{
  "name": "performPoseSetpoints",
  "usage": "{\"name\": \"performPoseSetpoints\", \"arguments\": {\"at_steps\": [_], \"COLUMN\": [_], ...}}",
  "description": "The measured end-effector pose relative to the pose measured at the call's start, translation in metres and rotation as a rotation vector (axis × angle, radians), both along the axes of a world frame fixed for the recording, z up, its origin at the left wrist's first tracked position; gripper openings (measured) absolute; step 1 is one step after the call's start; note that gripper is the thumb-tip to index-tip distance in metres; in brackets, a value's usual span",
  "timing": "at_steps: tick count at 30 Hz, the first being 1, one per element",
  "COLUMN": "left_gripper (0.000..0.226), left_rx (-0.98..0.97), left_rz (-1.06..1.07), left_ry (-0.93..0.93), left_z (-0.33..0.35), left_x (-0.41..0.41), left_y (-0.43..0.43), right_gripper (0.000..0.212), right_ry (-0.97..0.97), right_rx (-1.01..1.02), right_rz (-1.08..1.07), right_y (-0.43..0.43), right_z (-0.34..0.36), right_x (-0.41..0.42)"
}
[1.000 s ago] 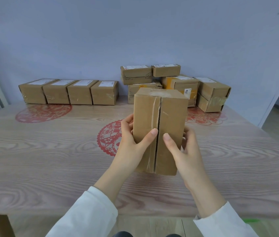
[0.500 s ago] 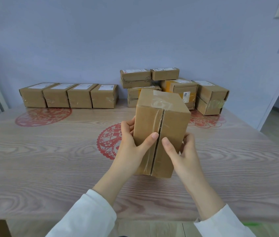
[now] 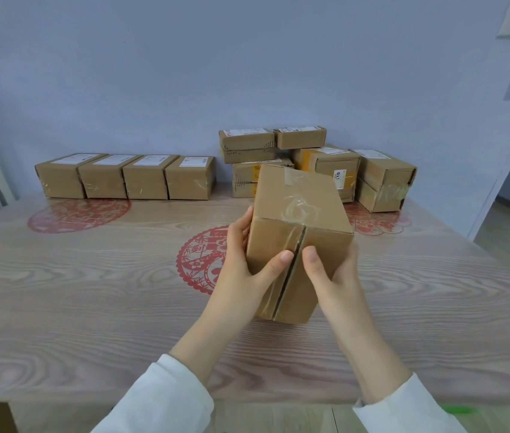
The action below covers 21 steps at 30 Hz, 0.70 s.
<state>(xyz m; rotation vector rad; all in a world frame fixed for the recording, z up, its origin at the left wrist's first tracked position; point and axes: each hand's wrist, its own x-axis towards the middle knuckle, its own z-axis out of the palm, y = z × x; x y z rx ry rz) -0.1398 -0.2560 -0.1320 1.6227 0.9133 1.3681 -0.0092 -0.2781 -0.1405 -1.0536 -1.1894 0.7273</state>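
**Both hands clamped on the upright box**

You have the cardboard box between both hands over the middle of the wooden table, standing on end and tipped a little so its taped top face shows. Whether its lower edge touches the tabletop cannot be told.

Your left hand wraps the left side: the fingers curl round the far edge and the thumb lies flat on the near face, just left of the taped seam. Your right hand grips the right side in the same way, its thumb just right of the seam and its fingers mostly hidden behind the box. The two thumb tips sit close together, the seam between them.

A red paper-cut decoration lies on the table just left of your left hand. Along the far edge stands a row of four boxes, and to its right a loose pile of boxes, well apart from the one you hold.
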Motion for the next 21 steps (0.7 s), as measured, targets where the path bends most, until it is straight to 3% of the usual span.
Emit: {"name": "performPoseSetpoints", "arguments": {"at_steps": [2,5,7,11,14,17,21], "left_gripper": [0.085,0.085,0.083,0.056,0.053,0.059,0.084], "left_rx": [0.0,-0.031,-0.052,-0.059,-0.052,-0.036,-0.057], "left_rz": [-0.003,-0.005,0.002,0.027,0.006,-0.013,-0.004], "left_ry": [0.012,0.005,-0.011,-0.01,0.018,0.002,-0.003], "left_z": [-0.0011,0.0001,0.0029,0.001,-0.0048,-0.0027,0.0011], "left_x": [0.0002,-0.0014,-0.0018,-0.0019,-0.0023,-0.0038,-0.0066], "left_y": [-0.0016,0.0001,0.0007,0.0007,0.0006,-0.0009,-0.0006], "right_gripper": [0.047,0.039,0.041,0.06,0.061,0.059,0.055], "right_ry": [0.007,-0.003,-0.006,-0.018,-0.01,-0.009,0.025], "right_rx": [0.003,0.017,0.032,0.035,0.004,-0.005,-0.014], "right_rz": [0.005,-0.008,0.011,0.053,0.041,0.056,0.13], "right_y": [-0.0011,-0.0013,-0.0018,-0.0024,-0.0031,-0.0048,-0.0083], "right_z": [0.0031,0.0041,0.0031,0.0062,0.01,0.0097,0.0062], "right_x": [-0.0004,0.0,0.0003,0.0018,0.0045,0.007,0.0091]}}
